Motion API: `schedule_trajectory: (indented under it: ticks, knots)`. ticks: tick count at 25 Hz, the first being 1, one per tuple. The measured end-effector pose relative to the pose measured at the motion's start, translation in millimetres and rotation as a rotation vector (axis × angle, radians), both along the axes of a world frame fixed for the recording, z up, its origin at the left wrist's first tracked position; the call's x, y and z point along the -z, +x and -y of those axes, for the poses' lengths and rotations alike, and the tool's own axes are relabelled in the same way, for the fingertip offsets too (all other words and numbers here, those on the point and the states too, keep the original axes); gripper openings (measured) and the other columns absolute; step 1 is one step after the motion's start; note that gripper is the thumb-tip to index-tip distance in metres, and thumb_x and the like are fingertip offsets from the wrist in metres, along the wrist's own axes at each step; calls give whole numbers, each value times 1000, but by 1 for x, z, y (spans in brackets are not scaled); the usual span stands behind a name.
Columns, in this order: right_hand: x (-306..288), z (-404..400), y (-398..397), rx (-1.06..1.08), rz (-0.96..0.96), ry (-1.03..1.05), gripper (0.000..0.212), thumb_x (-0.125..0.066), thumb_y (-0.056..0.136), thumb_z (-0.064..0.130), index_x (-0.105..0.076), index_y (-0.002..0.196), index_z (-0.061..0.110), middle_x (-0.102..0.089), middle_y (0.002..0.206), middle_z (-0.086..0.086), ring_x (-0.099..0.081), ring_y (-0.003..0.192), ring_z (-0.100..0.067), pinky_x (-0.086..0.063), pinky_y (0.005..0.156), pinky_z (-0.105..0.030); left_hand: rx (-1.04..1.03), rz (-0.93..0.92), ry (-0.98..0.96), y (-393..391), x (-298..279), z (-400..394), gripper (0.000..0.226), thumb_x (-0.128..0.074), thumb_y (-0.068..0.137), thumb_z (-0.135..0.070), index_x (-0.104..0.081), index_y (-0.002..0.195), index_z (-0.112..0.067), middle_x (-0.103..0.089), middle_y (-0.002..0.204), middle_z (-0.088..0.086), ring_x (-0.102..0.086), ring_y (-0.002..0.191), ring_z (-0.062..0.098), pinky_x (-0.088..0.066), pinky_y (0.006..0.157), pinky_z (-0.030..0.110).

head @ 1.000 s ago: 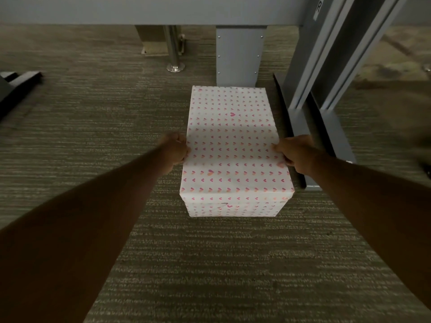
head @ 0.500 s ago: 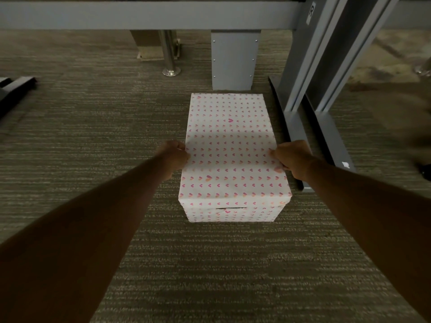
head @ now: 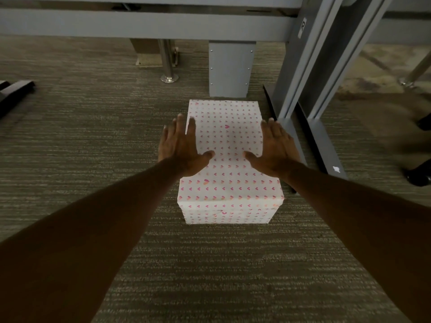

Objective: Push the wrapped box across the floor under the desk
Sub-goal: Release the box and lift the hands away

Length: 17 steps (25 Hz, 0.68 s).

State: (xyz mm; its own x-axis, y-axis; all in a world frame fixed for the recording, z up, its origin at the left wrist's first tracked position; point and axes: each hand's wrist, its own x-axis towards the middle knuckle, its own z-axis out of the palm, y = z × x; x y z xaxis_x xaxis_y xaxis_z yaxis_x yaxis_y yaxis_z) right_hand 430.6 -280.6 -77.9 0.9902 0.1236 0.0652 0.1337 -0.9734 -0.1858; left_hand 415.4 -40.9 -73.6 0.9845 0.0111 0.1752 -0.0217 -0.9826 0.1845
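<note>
The wrapped box (head: 229, 164), white paper with small pink hearts, lies on the carpet under the grey desk frame (head: 144, 25). Its far end is close to a grey desk leg (head: 229, 71). My left hand (head: 180, 151) is open with fingers spread over the box's left top edge. My right hand (head: 274, 148) is open the same way over the right top edge. Both thumbs point inward across the top. Whether the palms touch the paper I cannot tell.
A grey desk upright with long floor feet (head: 324, 148) stands just right of the box. A chrome post (head: 168, 66) stands behind on the left. A dark foot (head: 16, 89) lies far left. Dark chair feet (head: 417, 176) are at the right edge.
Both hands have let go of the box's sides and now lie open, flat and spread above its top. The box looks slightly nearer in view.
</note>
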Motion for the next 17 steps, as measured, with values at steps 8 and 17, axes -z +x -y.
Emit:
schedule_trajectory:
  ticks: [8, 17]
  knots:
    - [-31, -21, -3, -119, 181, -175, 114, -30, 81, 84, 2, 163, 12, 7, 172, -14, 7, 158, -32, 11, 122, -49, 139, 144, 190, -10, -31, 0, 106, -37, 79, -75, 5, 153, -12, 6, 163, 20, 7, 149, 35, 3, 119, 49]
    - [-44, -30, -3, -115, 202, -218, 115, -27, 80, 86, 4, 163, 13, 8, 171, -14, 8, 158, -33, 8, 126, -53, 128, 141, 245, -17, -40, -5, 108, -35, 78, -77, 7, 152, -10, 8, 162, 20, 8, 149, 35, 2, 120, 50]
